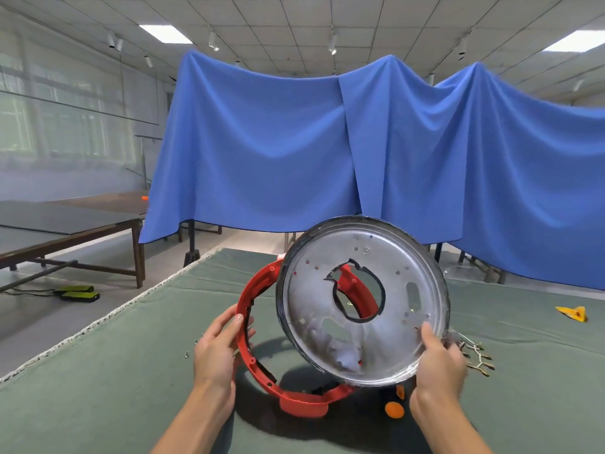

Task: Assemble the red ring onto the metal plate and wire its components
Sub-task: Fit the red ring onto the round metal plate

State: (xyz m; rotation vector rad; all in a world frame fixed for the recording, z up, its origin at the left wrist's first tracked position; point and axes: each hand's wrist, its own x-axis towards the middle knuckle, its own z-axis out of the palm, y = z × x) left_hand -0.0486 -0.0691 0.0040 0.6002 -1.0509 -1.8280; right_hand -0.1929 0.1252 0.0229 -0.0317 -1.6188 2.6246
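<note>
- We hold the round silver metal plate (363, 299) tilted above the green felt table (131, 371), right hand (438, 365) gripping its lower rim.
- Left hand (216, 352) grips the red plastic ring (258, 352), partly behind the plate.
- Wire bundle (478, 355) lies just right of the plate.

Blue drape (262, 142); side table (65, 224) (bare-topped)

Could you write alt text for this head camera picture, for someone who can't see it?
A person's left hand holds a red ring and the right hand a round metal plate, tilted in front of the ring, above a green cloth-covered table. Blue sheets hang behind.
</note>
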